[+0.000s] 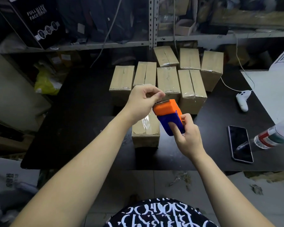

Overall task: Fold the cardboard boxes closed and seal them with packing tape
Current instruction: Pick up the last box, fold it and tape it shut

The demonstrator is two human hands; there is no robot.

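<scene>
The right hand point(188, 138) grips the orange-and-blue plastic tape dispenser point(168, 115). The left hand point(143, 102) pinches the clear tape end point(161, 100) at its toothed edge (barely visible). Below them, a small brown cardboard box point(145, 133) sits closed on the black table point(88, 128). Next, I judge, tape must be drawn along its seam.

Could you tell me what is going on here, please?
A person is taping boxes. The right hand holds an orange and blue plastic tape dispenser, while the left hand pinches at its toothed edge. Below them a small brown cardboard box stands on the black table, clear tape on its top. Several similar taped boxes stand behind it.
</scene>
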